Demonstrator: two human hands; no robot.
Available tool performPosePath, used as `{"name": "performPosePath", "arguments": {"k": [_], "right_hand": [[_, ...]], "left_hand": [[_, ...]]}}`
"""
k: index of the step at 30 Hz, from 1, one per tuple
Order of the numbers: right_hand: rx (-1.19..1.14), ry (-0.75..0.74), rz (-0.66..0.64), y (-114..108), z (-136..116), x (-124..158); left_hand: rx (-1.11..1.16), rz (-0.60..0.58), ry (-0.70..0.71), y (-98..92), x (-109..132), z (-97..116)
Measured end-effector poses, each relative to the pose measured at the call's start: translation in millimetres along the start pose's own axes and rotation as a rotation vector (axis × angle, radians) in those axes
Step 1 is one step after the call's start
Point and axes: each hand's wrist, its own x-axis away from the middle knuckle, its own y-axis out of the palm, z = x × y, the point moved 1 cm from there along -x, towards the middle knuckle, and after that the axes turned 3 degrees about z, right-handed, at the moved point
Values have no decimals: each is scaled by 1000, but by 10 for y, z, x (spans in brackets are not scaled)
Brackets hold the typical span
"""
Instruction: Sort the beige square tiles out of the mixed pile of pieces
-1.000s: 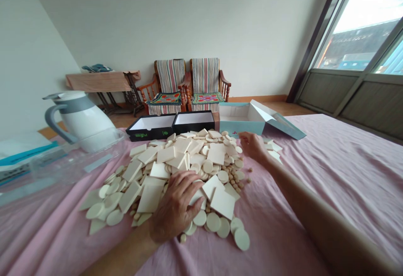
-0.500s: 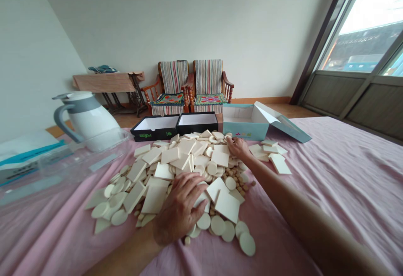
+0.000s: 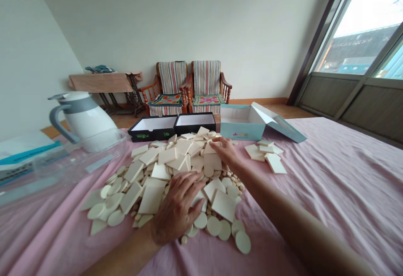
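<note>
You're working in a plain white room, with a tall window point(image 3: 355, 24) at upper right and two striped armchairs point(image 3: 206, 79) against the far wall, over a pink cloth point(image 3: 330, 192) spread across the lower frame. Since the earlier frame, your right hand point(image 3: 225, 152) has shifted left and slightly down, further over the far side of the heap of cream tiles point(image 3: 166, 160). Its fingers are extended and resting on the tiles, not closed on any piece. Your left hand point(image 3: 178, 207) stays at the near centre of the heap, spread open and flat, and it isn't clenched either. The heap sits mid-frame, just in front of two open black boxes point(image 3: 193, 129) and a pale blue box point(image 3: 242, 129), and its long axis runs from lower left up toward them. Flat squares lie tilted across one another at varied angles, while round discs gather along the lower edge. A small stack of square tiles point(image 3: 264, 154) lies apart to the right, and a white jug point(image 3: 85, 118) stands at left.
</note>
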Motion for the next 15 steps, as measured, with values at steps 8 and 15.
{"name": "performPosePath", "arguments": {"k": [8,15], "right_hand": [[-56,-377,-182,248,-751,373],[540,-107,-7,-188,-358,-279]], "left_hand": [[-114,59,-21,-11,33,24],[-65,-17,-24,-41,4,23]]}}
